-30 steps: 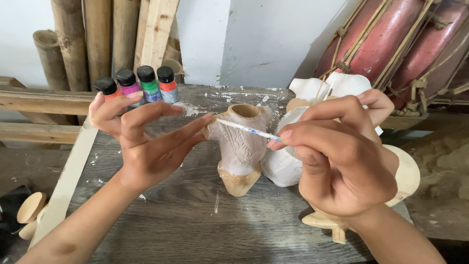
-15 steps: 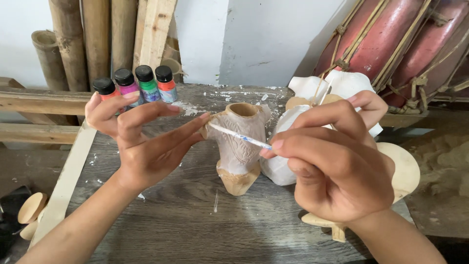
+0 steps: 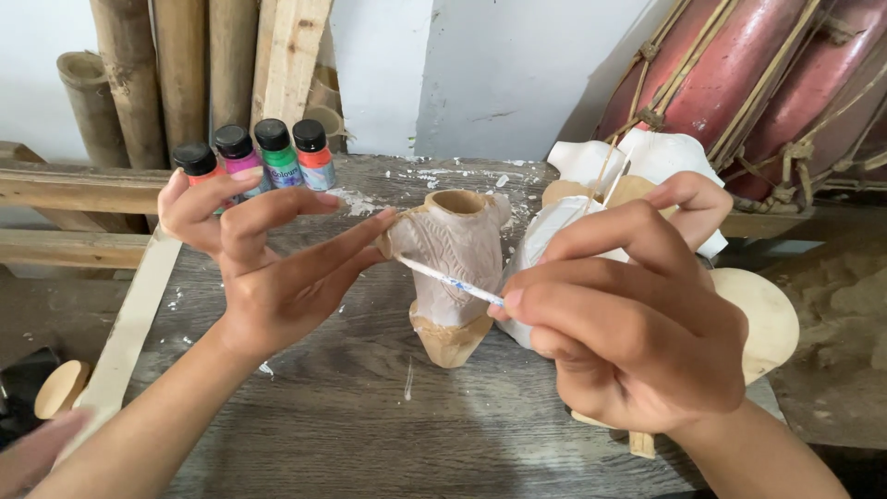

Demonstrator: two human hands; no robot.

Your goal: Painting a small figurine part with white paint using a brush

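The right hand (image 3: pixel 637 323) is pinching a thin white paint-flecked brush (image 3: pixel 450 280), its tip touching the small carved wooden vase (image 3: pixel 450 268) standing mid-table, while the left hand's (image 3: pixel 268 268) open fingers are steadying the vase's rim. Light, short strokes would probably keep paint inside the carved grooves; four black-capped paint bottles (image 3: pixel 254 157) are sitting along the grey wooden table's (image 3: pixel 323 416) far edge.

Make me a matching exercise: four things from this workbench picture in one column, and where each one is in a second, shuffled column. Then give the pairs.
Things
1. paint bottles
2. thin brush
3. carved wooden figure
4. bamboo poles

Places
A. leaning against the wall, back left
B. pinched in the right hand
C. in a row at the table's back edge, behind the left hand
D. standing on the table, touched by the left hand's fingertips

Pairs: 1-C, 2-B, 3-D, 4-A
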